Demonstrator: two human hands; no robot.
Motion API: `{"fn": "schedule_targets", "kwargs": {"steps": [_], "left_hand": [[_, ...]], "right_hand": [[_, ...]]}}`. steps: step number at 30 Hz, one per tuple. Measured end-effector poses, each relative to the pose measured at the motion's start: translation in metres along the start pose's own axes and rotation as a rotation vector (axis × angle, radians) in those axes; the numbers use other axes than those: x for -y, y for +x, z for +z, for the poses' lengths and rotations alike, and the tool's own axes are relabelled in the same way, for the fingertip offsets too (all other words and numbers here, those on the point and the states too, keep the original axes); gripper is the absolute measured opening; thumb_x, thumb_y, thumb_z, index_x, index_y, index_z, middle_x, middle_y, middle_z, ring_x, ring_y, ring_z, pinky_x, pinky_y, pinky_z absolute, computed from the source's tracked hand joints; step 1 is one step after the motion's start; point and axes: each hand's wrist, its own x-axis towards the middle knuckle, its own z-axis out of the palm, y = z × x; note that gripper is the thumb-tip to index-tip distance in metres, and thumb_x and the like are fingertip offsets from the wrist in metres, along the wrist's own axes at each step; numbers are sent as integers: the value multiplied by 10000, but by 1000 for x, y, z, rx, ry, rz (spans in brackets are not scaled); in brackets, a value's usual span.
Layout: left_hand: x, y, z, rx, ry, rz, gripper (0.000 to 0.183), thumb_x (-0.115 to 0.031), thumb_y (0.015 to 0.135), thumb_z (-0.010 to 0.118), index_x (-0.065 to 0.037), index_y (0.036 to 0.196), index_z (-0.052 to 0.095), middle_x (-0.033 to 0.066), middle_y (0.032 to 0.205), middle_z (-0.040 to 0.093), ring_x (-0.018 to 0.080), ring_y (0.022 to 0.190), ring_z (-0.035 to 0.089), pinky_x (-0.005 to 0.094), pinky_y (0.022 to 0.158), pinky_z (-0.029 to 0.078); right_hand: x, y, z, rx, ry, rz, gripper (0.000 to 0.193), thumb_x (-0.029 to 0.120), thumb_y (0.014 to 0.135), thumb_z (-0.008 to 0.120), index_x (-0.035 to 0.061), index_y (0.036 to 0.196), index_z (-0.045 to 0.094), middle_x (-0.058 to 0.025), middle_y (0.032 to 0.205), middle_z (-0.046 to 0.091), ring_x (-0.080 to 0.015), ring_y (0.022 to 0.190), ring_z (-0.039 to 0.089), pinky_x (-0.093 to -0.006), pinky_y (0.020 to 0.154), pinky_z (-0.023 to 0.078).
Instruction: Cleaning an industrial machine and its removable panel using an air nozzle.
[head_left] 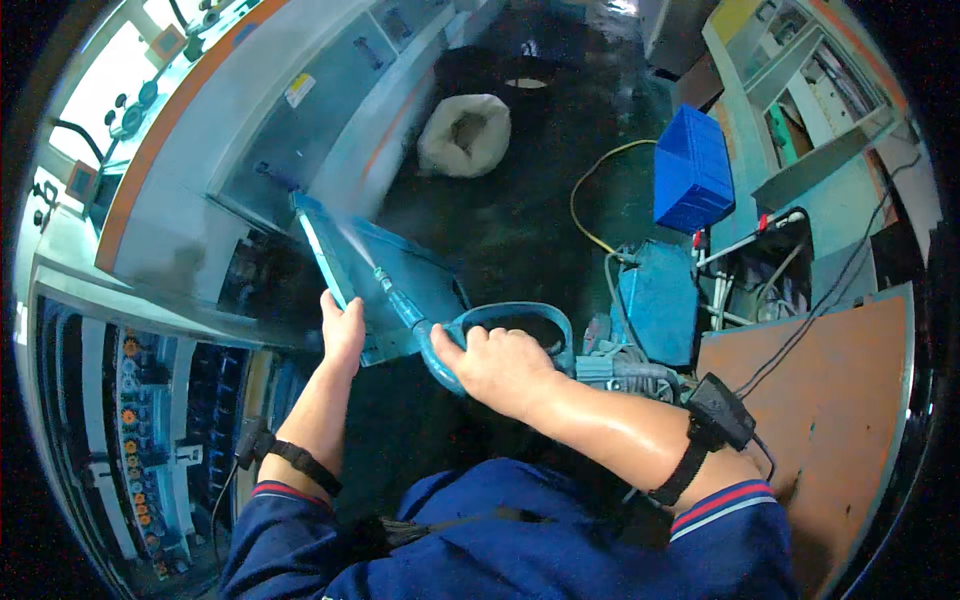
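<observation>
My right hand [505, 372] is wrapped round the looped handle of a blue spray gun [408, 312], which points up and to the left. A fine white spray [352, 238] comes out of its nozzle. My left hand [344, 335] grips the near end of a pale, narrow edge of a blue-green flat panel [400, 262], which stands tilted. The spray passes close to the panel's edge; whether it strikes the surface I cannot tell. The panel's lower part is partly hidden behind the gun and my left hand.
A white open sack [465, 135] stands on the dark, wet floor ahead. On the right are a blue plastic crate [690, 170], a yellow hose [577, 215], a blue box-shaped machine [660, 300] and a brown board [810, 400]. A long grey cabinet [230, 130] runs along the left.
</observation>
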Motion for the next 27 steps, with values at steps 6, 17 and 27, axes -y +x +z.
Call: {"fn": "schedule_targets", "kwargs": {"steps": [6,17,27], "left_hand": [[-21,-8,26,-68,29,-38,600,-431,948,644,-65,1388,462,197,1206,653,310,1086,640,410,940,485],[-18,-1,50,-82,115,40,648,-430,919,680,-19,1374,468,222,1225,660,344,1164,636,414,1002,467],[-34,-11,61,-76,136,89,668,-336,891,716,-14,1402,430,231,1231,654,348,1154,642,414,997,473]], "right_hand": [[1,-6,7,-115,-127,-52,471,197,915,551,120,1379,527,-124,765,634,-254,605,678,-373,520,554],[2,-8,14,-112,-121,-12,483,204,923,551,126,1398,514,-135,811,652,-261,658,689,-373,565,561],[-6,-8,16,-56,-99,51,496,202,926,554,127,1412,496,-137,834,664,-263,685,704,-375,572,571]]}}
